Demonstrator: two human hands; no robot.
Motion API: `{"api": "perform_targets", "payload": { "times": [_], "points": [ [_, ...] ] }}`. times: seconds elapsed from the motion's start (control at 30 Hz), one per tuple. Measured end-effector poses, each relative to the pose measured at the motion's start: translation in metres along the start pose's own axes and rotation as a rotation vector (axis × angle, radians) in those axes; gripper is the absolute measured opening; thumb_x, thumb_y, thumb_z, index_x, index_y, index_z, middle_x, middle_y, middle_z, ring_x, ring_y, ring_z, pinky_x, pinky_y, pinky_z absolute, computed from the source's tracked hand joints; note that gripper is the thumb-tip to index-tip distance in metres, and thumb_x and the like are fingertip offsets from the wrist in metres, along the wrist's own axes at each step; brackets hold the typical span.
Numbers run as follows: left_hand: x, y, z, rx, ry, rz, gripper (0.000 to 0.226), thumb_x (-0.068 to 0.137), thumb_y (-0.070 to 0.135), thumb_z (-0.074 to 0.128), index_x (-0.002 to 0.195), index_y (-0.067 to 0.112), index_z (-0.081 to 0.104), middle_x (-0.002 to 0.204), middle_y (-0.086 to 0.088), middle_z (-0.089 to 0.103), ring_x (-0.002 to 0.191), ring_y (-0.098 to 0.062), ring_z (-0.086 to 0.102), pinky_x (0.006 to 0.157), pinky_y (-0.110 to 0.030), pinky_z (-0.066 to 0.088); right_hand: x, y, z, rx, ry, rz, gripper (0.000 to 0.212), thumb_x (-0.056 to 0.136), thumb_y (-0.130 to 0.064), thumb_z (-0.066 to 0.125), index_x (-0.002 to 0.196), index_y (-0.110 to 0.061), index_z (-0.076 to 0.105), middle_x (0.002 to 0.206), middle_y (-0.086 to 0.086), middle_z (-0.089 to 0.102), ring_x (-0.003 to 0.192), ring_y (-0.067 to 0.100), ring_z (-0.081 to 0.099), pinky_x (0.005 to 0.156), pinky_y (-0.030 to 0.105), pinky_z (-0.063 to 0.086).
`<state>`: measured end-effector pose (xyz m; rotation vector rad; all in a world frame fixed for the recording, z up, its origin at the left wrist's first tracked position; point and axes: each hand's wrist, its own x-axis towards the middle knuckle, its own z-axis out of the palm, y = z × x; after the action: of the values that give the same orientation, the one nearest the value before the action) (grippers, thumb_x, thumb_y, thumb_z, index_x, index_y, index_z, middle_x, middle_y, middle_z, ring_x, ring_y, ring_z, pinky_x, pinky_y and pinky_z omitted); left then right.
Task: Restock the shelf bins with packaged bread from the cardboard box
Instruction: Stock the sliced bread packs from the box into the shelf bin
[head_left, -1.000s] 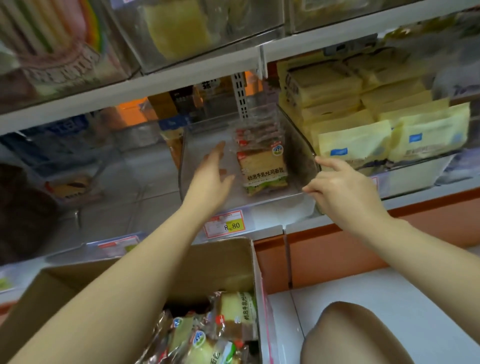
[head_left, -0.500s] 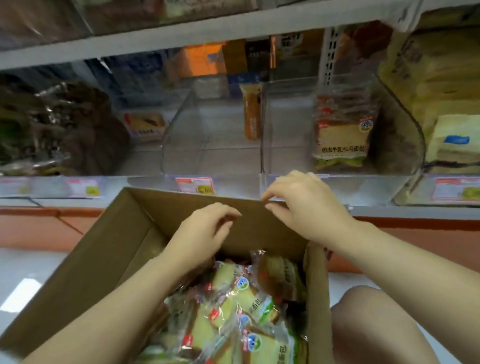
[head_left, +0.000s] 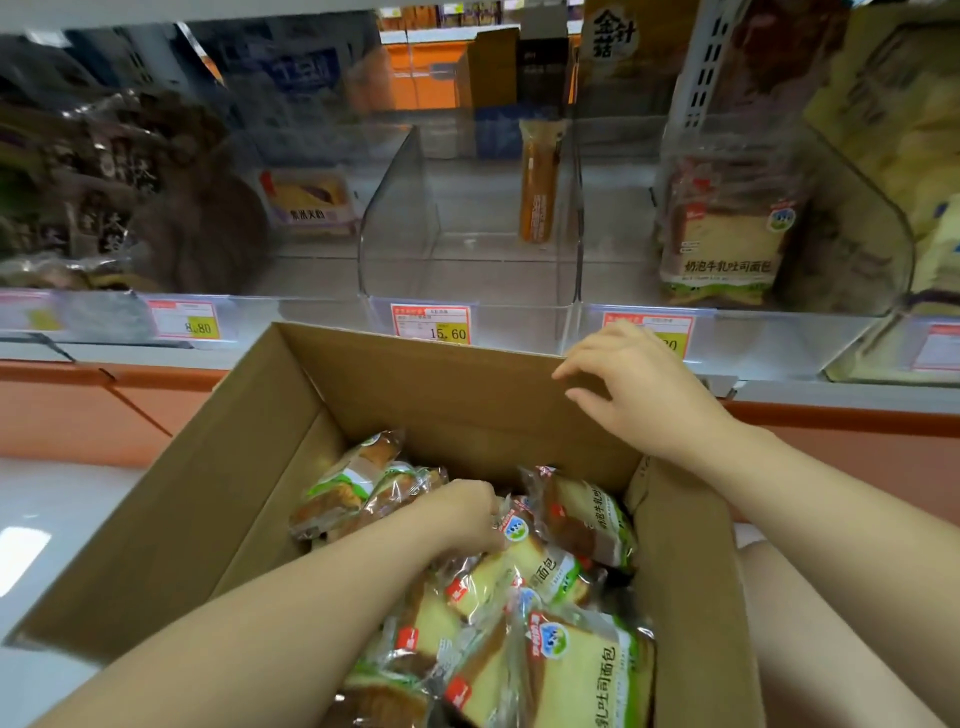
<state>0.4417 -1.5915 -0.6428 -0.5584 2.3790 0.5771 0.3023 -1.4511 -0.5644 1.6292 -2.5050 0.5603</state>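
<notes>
Bread packets (head_left: 582, 670), clear-wrapped yellow slices, green-labelled, fill the cardboard box (head_left: 415, 405); left hand (head_left: 462, 514) grips one, right hand (head_left: 639, 384) loosely spread.

Bare arms and a bare knee under the head camera.

The left hand (head_left: 462, 514) and the right hand (head_left: 639, 389) were uncovered, and so was each forearm: the left forearm (head_left: 291, 613) and the right forearm (head_left: 810, 493) showed plain skin from the wrist to the picture's edge. Both arms were slim, narrowing at the wrist. The right hand's fingers (head_left: 574, 370) were slender, with short, rounded tips. A bare, rounded knee (head_left: 810, 623) showed at the lower right. Any clothing lay outside the view.
</notes>
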Motion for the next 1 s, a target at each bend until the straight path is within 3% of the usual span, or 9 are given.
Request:
{"api": "perform_targets", "payload": {
  "times": [0.13, 0.27, 0.4, 0.57, 0.7, 0.83, 0.93, 1.0],
  "points": [
    [-0.004, 0.002, 0.002, 0.098, -0.048, -0.041, 0.044, 0.091, 0.032, 0.059, 0.127, 0.007, 0.054, 0.111, -0.007, 0.062, 0.098, -0.024, 0.061, 0.081, -0.032, 0.049, 0.0, -0.003, -0.003, 0.044, 0.004, 0.041, 0.017, 0.087, -0.016, 0.064, 0.102, -0.018, 0.072, 0.101, -0.006, 0.07, 0.102, 0.017, 0.05, 0.088, 0.025, 0.033],
    [-0.004, -0.001, 0.003, 0.12, -0.069, -0.019, 0.036, 0.092, 0.029, 0.056, 0.119, 0.006, 0.06, 0.105, -0.005, 0.059, 0.088, -0.02, 0.054, 0.081, -0.031, 0.048, -0.003, -0.006, -0.006, 0.039, -0.037, 0.061, 0.021, 0.09, -0.019, 0.06, 0.108, -0.022, 0.07, 0.108, -0.008, 0.067, 0.106, 0.014, 0.049, 0.091, 0.024, 0.034],
    [-0.005, -0.002, 0.005, 0.016, -0.104, -0.031, 0.053, 0.092, 0.029, 0.059, 0.137, 0.01, 0.041, 0.12, -0.009, 0.06, 0.101, -0.025, 0.06, 0.084, -0.034, 0.048, -0.004, -0.009, -0.009, 0.048, -0.072, 0.082, 0.023, 0.091, -0.02, 0.059, 0.113, -0.022, 0.068, 0.113, -0.008, 0.066, 0.109, 0.01, 0.053, 0.094, 0.021, 0.035],
    [-0.01, -0.005, 0.001, -0.019, -0.175, -0.018, 0.043, 0.091, 0.03, 0.059, 0.128, 0.008, 0.054, 0.096, -0.003, 0.058, 0.082, -0.019, 0.052, 0.073, -0.028, 0.042, -0.006, -0.013, -0.012, 0.072, -0.093, 0.101, 0.024, 0.091, -0.019, 0.059, 0.113, -0.022, 0.068, 0.115, -0.008, 0.066, 0.11, 0.008, 0.055, 0.094, 0.019, 0.036],
    [-0.011, -0.011, 0.007, -0.199, -0.22, -0.051, 0.048, 0.092, 0.024, 0.059, 0.135, 0.014, 0.04, 0.081, -0.002, 0.059, 0.069, -0.018, 0.052, 0.065, -0.029, 0.044, -0.008, -0.014, -0.015, 0.096, -0.109, 0.109, 0.025, 0.092, -0.02, 0.059, 0.115, -0.024, 0.067, 0.119, -0.009, 0.065, 0.114, 0.007, 0.054, 0.095, 0.018, 0.033],
    [-0.012, -0.011, 0.007, -0.24, -0.18, -0.051, 0.062, 0.086, 0.029, 0.067, 0.138, 0.017, 0.034, 0.084, -0.002, 0.06, 0.071, -0.018, 0.055, 0.054, -0.024, 0.042, -0.008, -0.013, -0.015, 0.1, -0.116, 0.109, 0.024, 0.092, -0.022, 0.059, 0.114, -0.025, 0.067, 0.119, -0.011, 0.064, 0.112, 0.007, 0.052, 0.092, 0.017, 0.032],
    [-0.021, -0.006, 0.001, -0.259, -0.179, 0.028, 0.044, 0.086, 0.028, 0.067, 0.123, 0.022, 0.045, 0.073, 0.003, 0.057, 0.054, -0.009, 0.056, 0.047, -0.019, 0.042, -0.01, -0.012, -0.015, 0.118, -0.116, 0.116, 0.023, 0.091, -0.023, 0.06, 0.113, -0.026, 0.068, 0.118, -0.01, 0.065, 0.113, 0.008, 0.052, 0.097, 0.023, 0.036],
    [-0.025, -0.006, -0.006, -0.285, -0.122, 0.074, 0.029, 0.082, 0.025, 0.068, 0.105, 0.025, 0.051, 0.078, 0.003, 0.058, 0.066, -0.013, 0.063, 0.055, -0.02, 0.047, -0.011, -0.012, -0.015, 0.12, -0.135, 0.113, 0.023, 0.091, -0.026, 0.06, 0.113, -0.027, 0.067, 0.122, -0.01, 0.062, 0.117, 0.009, 0.05, 0.1, 0.025, 0.034]
  ]
}}
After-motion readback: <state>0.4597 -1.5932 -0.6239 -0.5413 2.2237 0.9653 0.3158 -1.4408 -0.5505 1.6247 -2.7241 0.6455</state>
